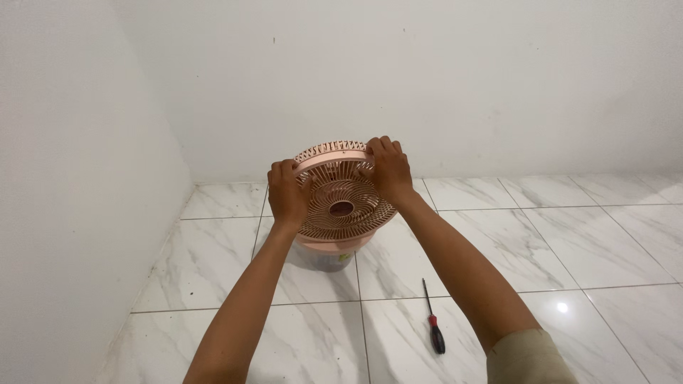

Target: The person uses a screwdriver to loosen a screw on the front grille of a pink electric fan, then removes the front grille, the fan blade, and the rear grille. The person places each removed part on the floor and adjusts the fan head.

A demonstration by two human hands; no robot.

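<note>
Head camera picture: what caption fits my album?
Both hands, left and right, grip a round pink plastic fan grille above white marble tiles.

floor right: open | screwdriver near front | walls behind, left

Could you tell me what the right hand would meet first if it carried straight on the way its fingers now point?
The right hand already grips the rim of the pink fan grille, fingers pointing forward over its top edge. Past the grille the way looks free until the white wall behind, though depth is hard to judge.
</note>
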